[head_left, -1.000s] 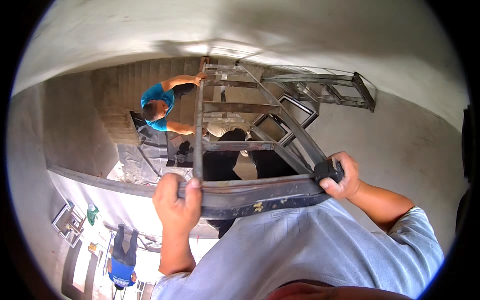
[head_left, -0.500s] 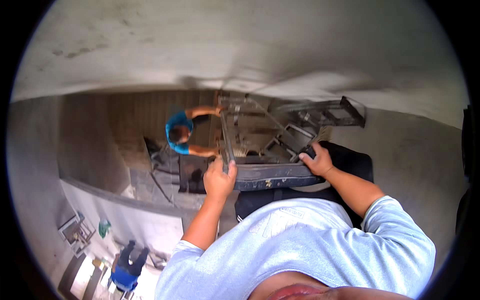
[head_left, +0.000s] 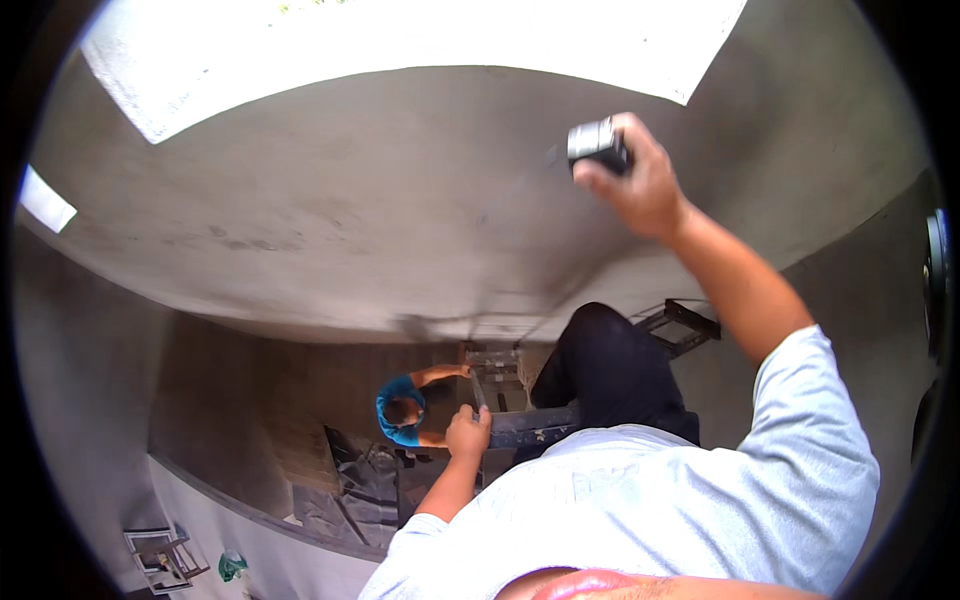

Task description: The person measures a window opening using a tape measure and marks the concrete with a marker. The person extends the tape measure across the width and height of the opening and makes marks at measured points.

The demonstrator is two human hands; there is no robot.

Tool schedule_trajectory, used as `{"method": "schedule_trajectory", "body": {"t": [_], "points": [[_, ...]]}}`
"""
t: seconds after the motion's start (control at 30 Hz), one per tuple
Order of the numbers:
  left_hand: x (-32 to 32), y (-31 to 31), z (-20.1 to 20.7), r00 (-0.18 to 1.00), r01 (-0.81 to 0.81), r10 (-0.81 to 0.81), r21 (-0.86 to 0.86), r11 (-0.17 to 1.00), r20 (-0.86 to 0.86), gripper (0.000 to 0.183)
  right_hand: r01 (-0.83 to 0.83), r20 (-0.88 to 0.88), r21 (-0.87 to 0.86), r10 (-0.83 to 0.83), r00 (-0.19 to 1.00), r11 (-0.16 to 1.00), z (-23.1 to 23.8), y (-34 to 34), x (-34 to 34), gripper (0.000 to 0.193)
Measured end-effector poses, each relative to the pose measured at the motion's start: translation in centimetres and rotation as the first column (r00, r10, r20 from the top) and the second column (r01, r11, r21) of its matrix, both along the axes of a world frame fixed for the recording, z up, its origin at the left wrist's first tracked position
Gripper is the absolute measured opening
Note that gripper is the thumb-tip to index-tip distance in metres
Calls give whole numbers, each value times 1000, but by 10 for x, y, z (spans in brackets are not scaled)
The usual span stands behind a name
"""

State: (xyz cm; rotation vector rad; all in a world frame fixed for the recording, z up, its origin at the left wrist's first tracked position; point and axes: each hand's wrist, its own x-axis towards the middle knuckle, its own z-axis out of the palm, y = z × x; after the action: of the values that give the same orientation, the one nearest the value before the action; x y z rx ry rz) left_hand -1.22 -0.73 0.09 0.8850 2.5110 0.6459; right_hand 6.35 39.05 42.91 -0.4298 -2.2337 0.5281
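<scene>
My left hand [head_left: 468, 432] is wrapped round the edge of a worn, paint-spotted stepladder [head_left: 540, 428], beside its dark top step. High up before the wall, my right hand [head_left: 643, 180] holds a small black box-shaped device [head_left: 600, 150] with a pale silvery face; its exact kind does not show. The fingers clasp it from above and the thumb from below. One of my legs in dark trousers [head_left: 610, 365] is bent up over the ladder and hides part of it.
A person in a blue shirt [head_left: 398, 410] below grips the ladder's far side. A grey plastered wall [head_left: 400, 200] rises ahead to a bright opening [head_left: 430, 40]. A second stepladder [head_left: 680, 325] stands right of my knee. Left lie dark sheets [head_left: 370, 490] and a metal frame [head_left: 163, 558].
My right hand has left the ladder and risen to the wall with the black device in it. One knee has come up. The view has tilted upward; my left hand stays on the ladder.
</scene>
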Motion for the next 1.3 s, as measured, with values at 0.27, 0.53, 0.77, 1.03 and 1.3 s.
{"method": "schedule_trajectory", "body": {"t": [0.27,0.53,0.77,1.03,1.3], "points": [[1,6,26,970,-10,44,-143,990,238,52,337,81,113,-346,935,935,50,158,-98,71],[-8,6,-1,930,-32,83,-148,989,358,50,269,126,214,-299,946,939,45,141,-109,83],[-7,2,7,940,-9,39,-92,996,338,54,78,252,-177,-32,967,981,61,128,-98,76],[-36,32,53,895,119,20,-282,952,445,72,22,339,-199,48,939,980,71,125,-84,67],[-181,271,367,643,271,123,376,886,-756,94,-113,81,-80,119,990,990,50,139,-85,59]]}}
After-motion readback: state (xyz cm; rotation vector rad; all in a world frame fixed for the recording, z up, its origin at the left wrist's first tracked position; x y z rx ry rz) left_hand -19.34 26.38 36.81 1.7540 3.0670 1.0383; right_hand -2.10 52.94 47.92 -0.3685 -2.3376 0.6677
